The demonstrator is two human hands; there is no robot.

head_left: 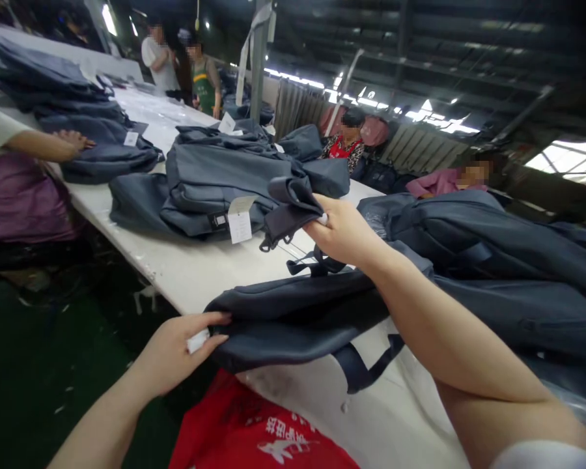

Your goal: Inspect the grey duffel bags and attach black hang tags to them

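A dark navy bag (293, 319) lies on its side near the table's front edge, its opening gaping toward me. My left hand (176, 352) pinches the bag's left end between thumb and fingers. Something white (198, 341) shows at that hand's fingers; I cannot tell if it is a wrap or held. Above the bag, my right hand (342, 228) is closed around a folded dark strap (293, 208) with a metal clip at its lower end. A white band circles one right finger. Webbing straps (361, 371) hang from the bag's near side.
The white table (176, 260) runs away from me. Stacked navy bags (224, 169) with paper tags (239, 225) stand ahead; more bags (493, 241) lie at right. At left, a co-worker's hand (73, 140) rests on another pile (107, 159). Other people stand or sit farther back.
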